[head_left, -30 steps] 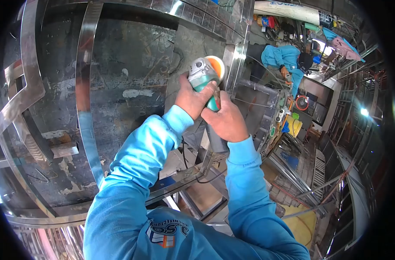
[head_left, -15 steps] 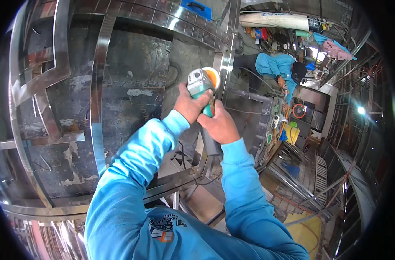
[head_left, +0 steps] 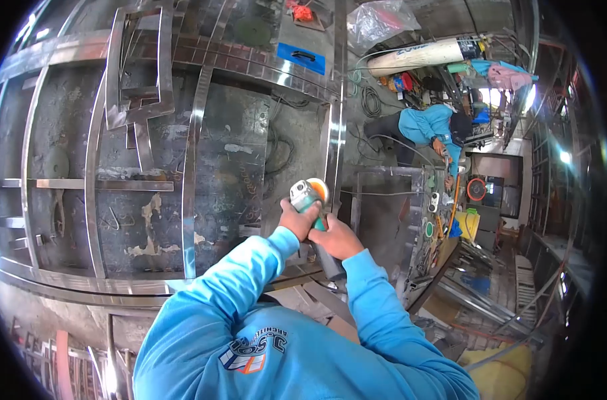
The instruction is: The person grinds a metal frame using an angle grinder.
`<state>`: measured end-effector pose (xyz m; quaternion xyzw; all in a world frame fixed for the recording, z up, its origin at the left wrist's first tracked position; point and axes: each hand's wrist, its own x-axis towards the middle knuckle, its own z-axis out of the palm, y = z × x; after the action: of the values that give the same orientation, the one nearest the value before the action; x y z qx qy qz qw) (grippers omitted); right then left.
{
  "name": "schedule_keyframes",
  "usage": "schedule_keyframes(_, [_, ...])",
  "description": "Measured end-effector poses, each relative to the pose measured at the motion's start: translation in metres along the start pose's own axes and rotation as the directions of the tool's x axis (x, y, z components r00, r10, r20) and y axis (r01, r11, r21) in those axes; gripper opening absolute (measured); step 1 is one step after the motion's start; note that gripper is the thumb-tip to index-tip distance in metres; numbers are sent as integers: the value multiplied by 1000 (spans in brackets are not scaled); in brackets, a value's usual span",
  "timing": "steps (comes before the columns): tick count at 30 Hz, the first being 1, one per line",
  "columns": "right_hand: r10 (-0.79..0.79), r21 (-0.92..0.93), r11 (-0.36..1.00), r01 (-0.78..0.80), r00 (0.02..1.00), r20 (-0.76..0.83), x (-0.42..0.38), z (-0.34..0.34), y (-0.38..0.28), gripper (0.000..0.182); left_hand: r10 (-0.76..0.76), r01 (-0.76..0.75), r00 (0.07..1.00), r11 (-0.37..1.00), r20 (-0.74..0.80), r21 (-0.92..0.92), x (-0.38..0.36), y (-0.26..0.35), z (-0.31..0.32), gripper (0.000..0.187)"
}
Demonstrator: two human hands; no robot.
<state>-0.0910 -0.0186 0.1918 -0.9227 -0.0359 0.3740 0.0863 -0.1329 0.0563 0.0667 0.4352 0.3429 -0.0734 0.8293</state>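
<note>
Both my hands grip a green-bodied angle grinder [head_left: 304, 193] with a grey metal head. My left hand [head_left: 297, 221] wraps round the body just behind the head. Behind it, my right hand [head_left: 337, 239] is closed on the rear of the body, and a dark grey part shows below. The grinder's disc [head_left: 321, 190], orange with a pale rim, faces up and to the right. It lies close to the lower end of a shiny metal tube [head_left: 335, 133], part of a large welded frame [head_left: 191, 160].
A co-worker in a blue shirt [head_left: 423, 125] bends over at the upper right. A blue tool with a black handle [head_left: 301, 59] rests on the frame. Cables [head_left: 371, 101] coil on the floor. A yellow container [head_left: 469, 225] and metal lengths [head_left: 477, 303] are at the right.
My view has shifted, showing more of the frame at left. The grinder and both hands sit lower in the picture, still together. The disc no longer overlaps the upright tube.
</note>
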Motion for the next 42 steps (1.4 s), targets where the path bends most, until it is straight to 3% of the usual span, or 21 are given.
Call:
schedule_keyframes(7, [-56, 251, 964, 84, 991, -117, -95, -9, 63, 59, 41, -77, 989, 963, 144, 259, -75, -6, 44, 95])
schedule_keyframes(11, [-160, 491, 802, 341, 914, -373, -135, -2, 148, 57, 274, -415, 893, 811, 358, 414, -125, -9, 95, 98])
schedule_keyframes(13, [-105, 618, 662, 424, 869, -484, -161, 2, 186, 55, 178, -452, 854, 721, 489, 526, -181, 15, 114, 100])
schedule_keyframes(17, [-104, 690, 358, 629, 762, -640, -222, 10, 253, 53, 350, -722, 572, 643, 742, 253, -244, -34, 142, 111])
schedule_keyframes(19, [4, 734, 130, 666, 740, -672, -248, 27, 280, 53, 190, -633, 501, 746, 844, 208, -269, -69, 149, 112])
schedule_keyframes(20, [-64, 719, 2, 695, 718, -693, -257, 35, 293, 54, 110, -570, 458, 798, 882, 196, -281, -90, 151, 113])
schedule_keyframes(21, [-128, 696, -124, 707, 684, -718, -264, 39, 305, 54, 301, -608, 353, 793, 886, -27, -282, -128, 162, 112])
schedule_keyframes(22, [-189, 665, -249, 704, 638, -746, -270, 42, 315, 55, 184, -590, 369, 804, 911, 76, -289, -137, 167, 111])
schedule_keyframes(23, [-80, 590, -139, 795, 585, -807, -276, 43, 322, 57, 70, -573, 385, 800, 920, 179, -294, -142, 171, 110])
schedule_keyframes(26, [151, 578, 213, 787, 558, -816, -294, 42, 351, 59, 45, -714, 433, 627, 900, 312, -306, -165, 179, 105])
schedule_keyframes(27, [267, 701, 49, 712, 667, -696, -294, 40, 366, 59, 5, -731, 466, 566, 885, 382, -308, -167, 181, 104])
schedule_keyframes(30, [432, 772, -101, 628, 726, -534, -274, 45, 383, 57, -85, -715, 536, 484, 840, 505, -316, -164, 189, 100])
schedule_keyframes(31, [444, 715, -19, 699, 647, -621, -263, 50, 387, 55, -109, -699, 550, 482, 828, 528, -317, -163, 193, 99])
schedule_keyframes(34, [496, 772, 14, 635, 666, -557, -237, 63, 392, 57, -138, -727, 574, 367, 807, 580, -296, -168, 188, 99])
schedule_keyframes(35, [389, 593, 454, 665, 451, -803, -211, 81, 408, 59, -129, -738, 570, 353, 812, 575, -288, -170, 186, 99])
schedule_keyframes(36, [168, 298, 798, 524, 281, -945, -171, 105, 431, 61, -134, -754, 553, 339, 823, 562, -278, -170, 181, 99])
schedule_keyframes(37, [359, 617, 454, 643, 502, -787, -188, 86, 407, 65, -83, -788, 511, 352, 856, 505, -267, -173, 177, 96])
schedule_keyframes(38, [510, 775, -4, 632, 668, -543, -205, 67, 382, 69, -39, -816, 467, 366, 883, 448, -257, -172, 170, 93])
schedule_keyframes(39, [560, 775, 99, 624, 608, -562, -179, 77, 388, 70, -77, -807, 472, 364, 878, 465, -253, -160, 164, 89])
schedule_keyframes(40, [523, 703, -121, 701, 647, -555, -193, 61, 363, 72, -106, -798, 481, 359, 870, 484, -248, -145, 162, 85])
schedule_keyframes(42, [475, 670, -235, 704, 685, -553, -190, 45, 338, 75, -185, -700, 517, 470, 836, 538, -239, -116, 157, 77])
